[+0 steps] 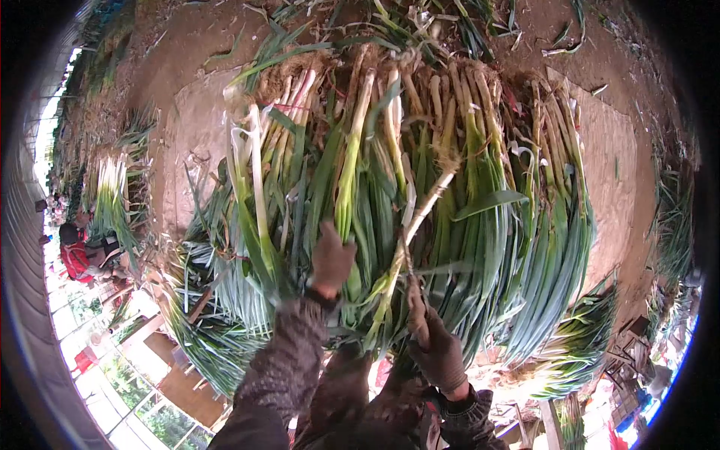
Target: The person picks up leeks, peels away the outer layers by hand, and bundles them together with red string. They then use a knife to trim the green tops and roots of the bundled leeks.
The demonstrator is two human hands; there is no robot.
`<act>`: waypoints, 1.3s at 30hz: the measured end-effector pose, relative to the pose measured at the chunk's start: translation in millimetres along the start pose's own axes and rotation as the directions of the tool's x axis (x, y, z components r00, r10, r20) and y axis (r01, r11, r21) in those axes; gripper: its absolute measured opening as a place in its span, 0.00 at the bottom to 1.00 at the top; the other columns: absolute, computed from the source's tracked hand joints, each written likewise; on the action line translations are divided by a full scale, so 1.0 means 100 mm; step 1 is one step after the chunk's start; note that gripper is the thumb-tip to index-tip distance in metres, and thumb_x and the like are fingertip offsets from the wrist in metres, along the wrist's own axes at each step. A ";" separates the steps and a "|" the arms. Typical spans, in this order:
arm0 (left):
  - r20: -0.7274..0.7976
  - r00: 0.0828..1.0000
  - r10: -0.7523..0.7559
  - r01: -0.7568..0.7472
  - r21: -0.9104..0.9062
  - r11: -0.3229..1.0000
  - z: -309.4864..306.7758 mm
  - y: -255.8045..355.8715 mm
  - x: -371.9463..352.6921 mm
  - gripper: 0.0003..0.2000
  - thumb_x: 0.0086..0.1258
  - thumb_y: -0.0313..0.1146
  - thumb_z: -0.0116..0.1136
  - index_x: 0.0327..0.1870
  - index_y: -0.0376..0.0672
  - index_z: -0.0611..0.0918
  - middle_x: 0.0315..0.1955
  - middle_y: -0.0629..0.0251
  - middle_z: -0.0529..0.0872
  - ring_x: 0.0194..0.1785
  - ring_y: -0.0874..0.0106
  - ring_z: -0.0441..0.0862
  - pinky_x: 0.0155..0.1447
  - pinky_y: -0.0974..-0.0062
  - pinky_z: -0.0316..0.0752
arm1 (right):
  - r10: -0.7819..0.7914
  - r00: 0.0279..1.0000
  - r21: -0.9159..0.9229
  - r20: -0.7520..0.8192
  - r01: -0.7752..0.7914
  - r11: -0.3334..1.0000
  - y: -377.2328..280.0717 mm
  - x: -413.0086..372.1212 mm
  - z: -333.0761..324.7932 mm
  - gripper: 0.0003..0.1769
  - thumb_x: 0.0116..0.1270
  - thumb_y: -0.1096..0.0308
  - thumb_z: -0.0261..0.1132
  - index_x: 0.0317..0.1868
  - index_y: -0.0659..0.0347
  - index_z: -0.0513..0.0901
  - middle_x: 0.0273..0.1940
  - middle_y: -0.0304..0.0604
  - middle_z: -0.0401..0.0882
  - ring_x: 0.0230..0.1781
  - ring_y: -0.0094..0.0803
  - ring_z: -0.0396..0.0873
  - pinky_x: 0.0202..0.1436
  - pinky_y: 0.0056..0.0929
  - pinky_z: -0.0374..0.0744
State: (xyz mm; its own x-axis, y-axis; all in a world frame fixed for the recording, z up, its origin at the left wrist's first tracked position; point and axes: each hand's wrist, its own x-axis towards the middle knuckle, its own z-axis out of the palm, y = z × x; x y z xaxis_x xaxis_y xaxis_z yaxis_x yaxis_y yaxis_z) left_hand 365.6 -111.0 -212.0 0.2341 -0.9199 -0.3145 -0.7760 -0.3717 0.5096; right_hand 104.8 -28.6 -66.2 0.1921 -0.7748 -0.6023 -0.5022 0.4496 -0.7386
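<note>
My left hand (334, 259), in a brownish glove, is over the leaves at the middle left. Its finger and thumb are apart at the lower end of a pale green onion stalk (351, 176). To the right, my gloved right hand (437, 349) is closed, its fingertips beside a loose green onion (429, 201) lying aslant across the others, roots up and to the right. What the right hand grips, I cannot tell; a blurred pale streak shows beside it. Under both hands spreads a broad row of green onions (480, 217), roots away from me and leaves toward me.
A brown sheet (611, 161) lies beneath the row on bare soil. More green onions are heaped at lower left (206, 322) and lower right (574, 337). Another bundle (111, 187) stands at far left, near a person in red (75, 255). Scattered leaf scraps (566, 49) litter the ground.
</note>
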 end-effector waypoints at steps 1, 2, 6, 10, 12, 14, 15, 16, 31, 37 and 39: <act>0.133 0.982 -0.134 0.137 -0.014 0.990 -0.14 -0.01 -0.37 0.30 0.65 0.34 0.63 0.63 0.29 0.64 0.40 0.37 0.84 0.42 0.40 0.84 0.41 0.49 0.77 | 0.070 0.993 0.070 0.090 -0.077 0.995 -0.11 -0.02 0.02 0.40 0.60 0.70 0.69 0.74 0.58 0.67 0.52 0.61 0.83 0.55 0.56 0.83 0.52 0.37 0.82; 0.087 0.994 -0.073 0.075 -0.016 0.997 -0.13 -0.11 -0.74 0.29 0.66 0.34 0.63 0.62 0.29 0.64 0.39 0.37 0.83 0.41 0.41 0.84 0.40 0.50 0.77 | 0.054 0.993 0.061 0.106 -0.061 0.996 -0.15 -0.06 0.10 0.41 0.60 0.69 0.69 0.74 0.58 0.66 0.52 0.61 0.83 0.55 0.57 0.83 0.52 0.38 0.82; 0.172 0.983 -0.068 0.131 -0.387 0.913 0.11 -0.36 -1.79 0.27 0.68 0.35 0.64 0.60 0.31 0.65 0.37 0.38 0.83 0.39 0.42 0.85 0.39 0.52 0.78 | 0.057 0.986 -0.011 0.158 -0.055 0.998 -0.21 -0.29 0.43 0.44 0.62 0.65 0.70 0.77 0.56 0.61 0.50 0.62 0.84 0.49 0.62 0.82 0.49 0.45 0.83; 0.282 0.945 -0.163 0.284 -0.465 0.839 0.04 -0.09 -2.16 0.25 0.70 0.37 0.63 0.58 0.33 0.65 0.37 0.38 0.83 0.42 0.42 0.85 0.42 0.53 0.79 | 0.098 0.973 -0.128 0.209 -0.072 0.989 -0.08 -0.61 0.61 0.42 0.63 0.64 0.68 0.76 0.54 0.62 0.42 0.62 0.85 0.38 0.63 0.83 0.39 0.51 0.82; 0.322 0.930 -0.179 0.303 -0.392 0.869 -0.10 0.05 -2.13 0.24 0.71 0.37 0.63 0.57 0.34 0.65 0.39 0.38 0.83 0.45 0.42 0.84 0.43 0.54 0.79 | 0.140 0.958 -0.237 0.250 -0.080 0.968 0.04 -0.70 0.64 0.39 0.65 0.63 0.67 0.75 0.56 0.62 0.39 0.61 0.85 0.32 0.62 0.83 0.33 0.53 0.81; 0.309 0.939 -0.151 0.289 -0.471 0.833 0.09 -0.11 -2.17 0.26 0.69 0.35 0.64 0.58 0.34 0.63 0.44 0.40 0.81 0.47 0.43 0.83 0.46 0.56 0.79 | 0.085 0.970 -0.267 0.226 -0.022 0.964 0.09 -0.77 0.66 0.38 0.64 0.62 0.67 0.74 0.57 0.63 0.35 0.60 0.85 0.29 0.62 0.83 0.31 0.53 0.80; 0.328 0.935 -0.135 0.288 -0.481 0.828 0.09 -0.13 -2.16 0.28 0.67 0.33 0.66 0.60 0.33 0.63 0.47 0.42 0.79 0.49 0.45 0.82 0.49 0.56 0.78 | 0.078 0.974 -0.278 0.211 -0.017 0.961 0.11 -0.80 0.66 0.39 0.64 0.62 0.67 0.74 0.57 0.63 0.34 0.59 0.85 0.29 0.62 0.83 0.31 0.53 0.80; 0.347 0.930 -0.119 0.274 -0.438 0.856 0.08 -0.15 -2.15 0.29 0.67 0.34 0.67 0.60 0.33 0.63 0.48 0.42 0.79 0.49 0.47 0.83 0.50 0.58 0.78 | 0.072 0.977 -0.287 0.200 -0.012 0.958 0.12 -0.83 0.67 0.39 0.64 0.62 0.67 0.74 0.57 0.63 0.33 0.58 0.85 0.29 0.62 0.83 0.31 0.53 0.80; 0.444 0.867 -0.226 0.408 -0.372 0.834 -0.01 -0.05 -2.07 0.29 0.69 0.34 0.65 0.61 0.32 0.61 0.48 0.36 0.81 0.53 0.37 0.80 0.51 0.50 0.78 | 0.053 0.990 -0.427 0.132 0.009 0.904 0.06 0.00 0.91 0.36 0.61 0.63 0.68 0.71 0.55 0.69 0.44 0.58 0.85 0.38 0.61 0.83 0.40 0.54 0.81; 0.457 0.877 -0.151 0.336 -0.357 0.872 0.11 -0.19 -2.13 0.32 0.68 0.37 0.65 0.65 0.34 0.61 0.49 0.37 0.80 0.53 0.38 0.80 0.52 0.50 0.78 | -0.053 0.995 -0.459 0.089 0.088 0.884 0.10 0.44 0.97 0.40 0.58 0.62 0.69 0.71 0.62 0.68 0.36 0.61 0.84 0.38 0.61 0.83 0.40 0.54 0.81; 0.515 0.824 -0.237 0.449 -0.338 0.827 -0.04 -0.08 -2.08 0.32 0.68 0.37 0.65 0.66 0.35 0.62 0.50 0.38 0.79 0.54 0.39 0.80 0.53 0.51 0.78 | -0.081 0.993 -0.455 0.085 0.111 0.883 0.09 0.61 1.01 0.42 0.57 0.64 0.67 0.73 0.61 0.65 0.35 0.61 0.84 0.36 0.61 0.83 0.39 0.55 0.80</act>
State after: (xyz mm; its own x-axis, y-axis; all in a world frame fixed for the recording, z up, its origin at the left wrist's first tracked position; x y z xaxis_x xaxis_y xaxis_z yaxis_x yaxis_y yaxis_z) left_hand 325.0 83.0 -147.3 0.0753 -0.6055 -0.7922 -0.3385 -0.7628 0.5509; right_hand 197.1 -27.3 -139.9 0.3032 -0.7682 -0.5638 -0.8062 0.1086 -0.5815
